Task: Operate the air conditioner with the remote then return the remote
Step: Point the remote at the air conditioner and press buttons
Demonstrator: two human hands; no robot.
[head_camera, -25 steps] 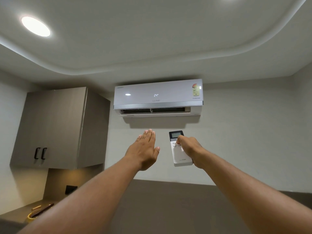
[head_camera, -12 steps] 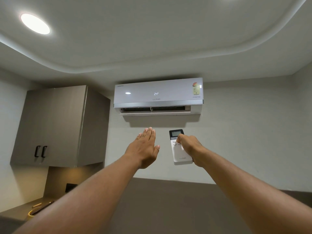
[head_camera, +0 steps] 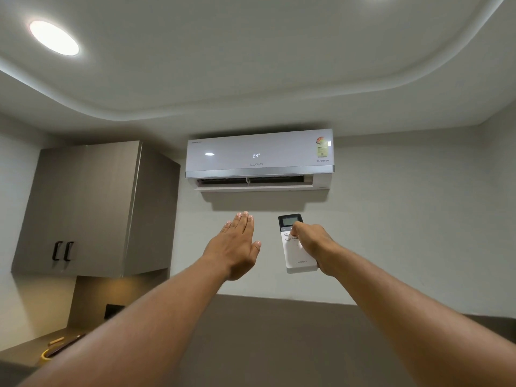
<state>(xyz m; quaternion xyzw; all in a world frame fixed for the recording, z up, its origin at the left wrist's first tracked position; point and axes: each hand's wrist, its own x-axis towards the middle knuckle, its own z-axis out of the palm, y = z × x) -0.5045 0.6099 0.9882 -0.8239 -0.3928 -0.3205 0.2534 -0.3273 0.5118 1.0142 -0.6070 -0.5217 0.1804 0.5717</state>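
Both hands are up below the air conditioner [head_camera: 259, 159]: the right hand [head_camera: 314, 243] squeezes the remote [head_camera: 296, 248], the left hand [head_camera: 237, 245] is flat and empty, and a loose thumb could drop it.

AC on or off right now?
On: the AC panel shows a lit 24° and its bottom louver is open. Airflow itself cannot be seen.

This looks like a room in a home. A wall air conditioner [head_camera: 259, 160], a grey wall cabinet [head_camera: 83, 208] and a recessed ceiling light [head_camera: 54, 37] show it.
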